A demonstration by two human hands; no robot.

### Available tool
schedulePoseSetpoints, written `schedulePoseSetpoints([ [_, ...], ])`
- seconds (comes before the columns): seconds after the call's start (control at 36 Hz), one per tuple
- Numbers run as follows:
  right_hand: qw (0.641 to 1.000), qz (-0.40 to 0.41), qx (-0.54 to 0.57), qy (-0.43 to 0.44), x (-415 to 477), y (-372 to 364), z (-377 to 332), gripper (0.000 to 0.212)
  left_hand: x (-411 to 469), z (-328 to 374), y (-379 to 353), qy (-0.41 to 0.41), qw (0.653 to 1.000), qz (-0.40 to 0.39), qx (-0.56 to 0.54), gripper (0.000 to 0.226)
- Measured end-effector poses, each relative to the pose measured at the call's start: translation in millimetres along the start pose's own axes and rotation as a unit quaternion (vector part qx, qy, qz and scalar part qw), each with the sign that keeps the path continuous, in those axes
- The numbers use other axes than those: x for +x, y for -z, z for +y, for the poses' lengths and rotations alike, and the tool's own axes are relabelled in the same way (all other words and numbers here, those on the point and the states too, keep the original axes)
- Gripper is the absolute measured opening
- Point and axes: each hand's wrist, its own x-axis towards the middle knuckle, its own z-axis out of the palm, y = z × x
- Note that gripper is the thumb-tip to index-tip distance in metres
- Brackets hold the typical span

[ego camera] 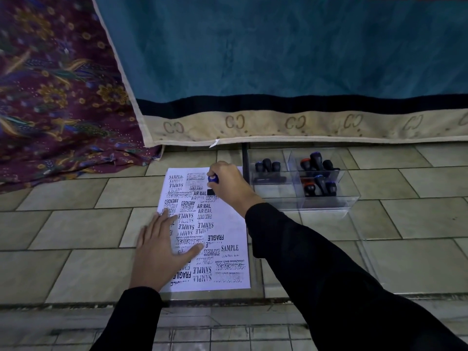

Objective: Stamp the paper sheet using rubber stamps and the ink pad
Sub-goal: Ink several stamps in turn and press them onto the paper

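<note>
At the far left a purple floral cloth (58, 92) lies bunched on the tiled floor (76, 229), and beside it a blue blanket with a cream border (278, 59) hangs down across the far side. My left hand (159, 252) lies flat with fingers spread on the near left part of the paper sheet (228, 224), pinning it to the floor; it grips nothing. The sheet is crowded with black prints, SAMPLE, AIR MAIL, FRAGILE, AMENDED, EXPRESS, with a bare strip along its right side. My right hand (229, 184) is at the sheet's far right corner, fingers closed around a blue-handled rubber stamp (212, 182); the handle's blue knob pokes out to the left of my knuckles and its dark base sits low over the paper just below my fingers, though I cannot tell whether it touches. To the right of the sheet, just beside my right hand, stands a clear plastic organizer (326, 201) with compartments holding more stamps (268, 167), some with blue tops and some with orange. I cannot make out an ink pad.
</note>
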Motion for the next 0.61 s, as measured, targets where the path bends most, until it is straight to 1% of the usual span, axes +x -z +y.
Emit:
schedulePoseSetpoints([
  [0.25, 1.000, 0.000, -0.001, 0.009, -3, 0, 6, 0.010, 1, -1, 0, -0.002, 1.000, 0.004, 0.000, 0.103],
  [0.28, 1.000, 0.012, 0.004, 0.000, 0, 3, 7, 0.011, 1, -1, 0, -0.003, 1.000, 0.004, 0.000, 0.103],
  [0.33, 0.996, 0.074, 0.037, -0.033, 5, 15, 11, 0.013, 0, -2, -1, -0.006, 1.000, 0.004, 0.001, 0.103],
  [0.42, 0.969, 0.178, 0.151, -0.081, 7, 42, 17, 0.028, 1, -3, -1, -0.007, 1.000, 0.008, 0.006, 0.105],
  [0.44, 0.960, 0.206, 0.169, -0.089, 8, 52, 21, 0.029, 1, -2, -1, -0.007, 1.000, 0.009, 0.007, 0.104],
  [0.53, 0.953, 0.254, 0.138, -0.091, 9, 80, 36, 0.023, 1, -2, -2, -0.007, 1.000, 0.011, 0.005, 0.104],
  [0.61, 0.955, 0.255, 0.088, -0.124, 8, 98, 59, 0.016, 1, -2, -2, -0.006, 1.000, 0.009, 0.003, 0.104],
])
